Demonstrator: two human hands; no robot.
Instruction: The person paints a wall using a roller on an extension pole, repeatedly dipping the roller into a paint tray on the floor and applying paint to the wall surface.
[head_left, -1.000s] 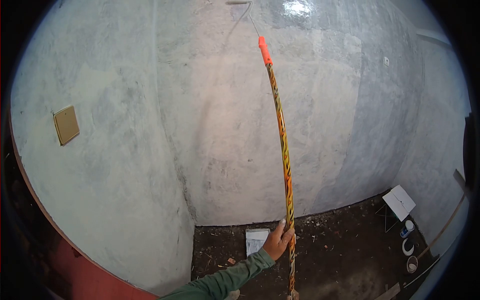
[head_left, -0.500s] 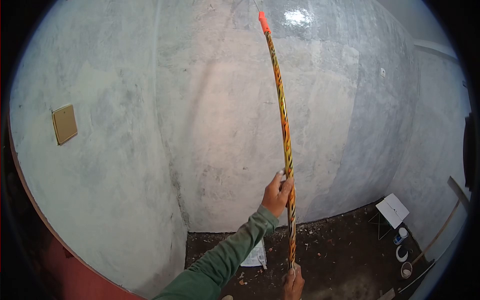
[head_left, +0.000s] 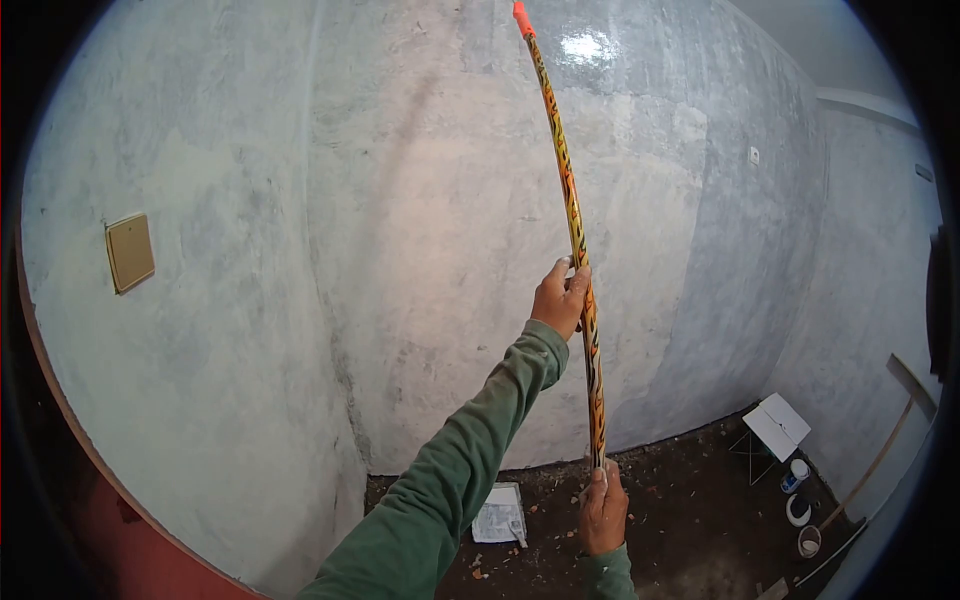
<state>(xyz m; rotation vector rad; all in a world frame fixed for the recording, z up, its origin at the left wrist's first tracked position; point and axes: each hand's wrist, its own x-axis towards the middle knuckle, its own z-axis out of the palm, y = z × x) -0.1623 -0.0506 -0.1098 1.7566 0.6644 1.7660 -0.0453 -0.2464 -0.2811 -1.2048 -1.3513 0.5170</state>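
Observation:
A long extension pole point(head_left: 568, 180), patterned in yellow, orange and black, slants up the wall before me. Its orange end piece point(head_left: 524, 20) is cut off by the top of the view, and whatever is beyond it is out of sight. My left hand point(head_left: 562, 298) is closed around the middle of the shaft, its arm in a green sleeve. Lower down, my right hand point(head_left: 604, 508) grips the pole's bottom end. Behind the pole stands a grey-white wall point(head_left: 470, 240) with patchy plaster and a shiny, wet-looking area near the top.
A paint tray point(head_left: 498, 514) lies on the dark, debris-strewn floor point(head_left: 680, 530). At right are a small folding table point(head_left: 778, 425), a white-and-blue can point(head_left: 795, 475), a white container point(head_left: 798, 510), a bucket point(head_left: 808, 542) and a long-handled tool point(head_left: 870, 470). A switch plate point(head_left: 130, 253) is on the left wall.
Both hands and the pole have moved upward. The orange end piece has risen to the frame's top edge, and the thin metal rod above it has gone out of view.

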